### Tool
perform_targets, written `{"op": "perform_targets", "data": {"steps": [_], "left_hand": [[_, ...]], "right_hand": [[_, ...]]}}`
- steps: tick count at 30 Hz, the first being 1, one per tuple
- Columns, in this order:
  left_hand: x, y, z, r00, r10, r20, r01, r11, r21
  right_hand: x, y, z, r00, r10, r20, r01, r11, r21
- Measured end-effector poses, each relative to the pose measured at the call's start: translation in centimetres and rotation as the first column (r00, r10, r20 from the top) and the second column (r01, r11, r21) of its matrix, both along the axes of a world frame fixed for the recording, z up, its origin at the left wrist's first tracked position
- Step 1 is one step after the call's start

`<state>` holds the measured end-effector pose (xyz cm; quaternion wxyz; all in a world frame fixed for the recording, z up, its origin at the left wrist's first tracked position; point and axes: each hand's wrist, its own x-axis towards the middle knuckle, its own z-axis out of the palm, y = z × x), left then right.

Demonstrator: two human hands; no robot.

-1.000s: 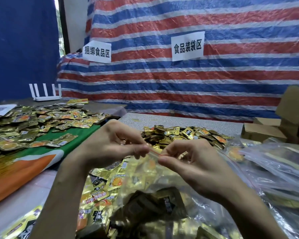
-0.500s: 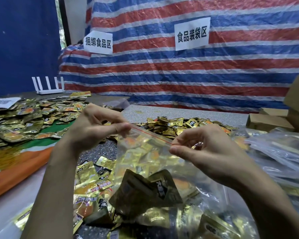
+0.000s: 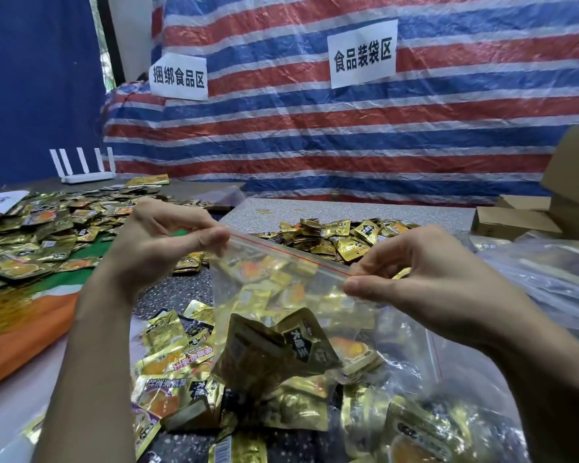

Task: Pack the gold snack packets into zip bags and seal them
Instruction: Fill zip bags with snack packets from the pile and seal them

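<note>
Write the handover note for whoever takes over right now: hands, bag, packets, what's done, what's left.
Hands: left hand pinches the zip bag at its top left corner; right hand pinches the right end of its red zip line.
Things: gold packets fill the bag.
Done: filling. Whether the zip is fully shut cannot be told.
Left: check the seal, then bag the loose packets behind.

The zip bag (image 3: 281,295) occupies frame centre, its top edge held between the left hand (image 3: 161,242) and right hand (image 3: 432,285). Loose packets (image 3: 341,235) lie on the bench (image 3: 381,212) behind it, below it and at far left. At the right edge stand boxes (image 3: 515,222).
</note>
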<state>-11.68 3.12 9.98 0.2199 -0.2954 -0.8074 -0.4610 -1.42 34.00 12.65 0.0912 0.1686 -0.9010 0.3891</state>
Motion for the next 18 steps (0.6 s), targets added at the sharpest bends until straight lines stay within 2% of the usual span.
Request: {"op": "perform_targets", "data": {"steps": [10, 18], "left_hand": [[-0.2, -0.3, -0.1, 0.999, 0.033, 0.015, -0.033, 0.999, -0.006], [1.4, 1.6, 1.3, 0.999, 0.024, -0.034, -0.025, 0.999, -0.027]], "right_hand": [[0.8, -0.1, 0.8, 0.996, -0.045, 0.072, 0.044, 0.999, 0.016], [2.8, -0.6, 1.1, 0.999, -0.012, 0.048, -0.002, 0.965, 0.264]]}}
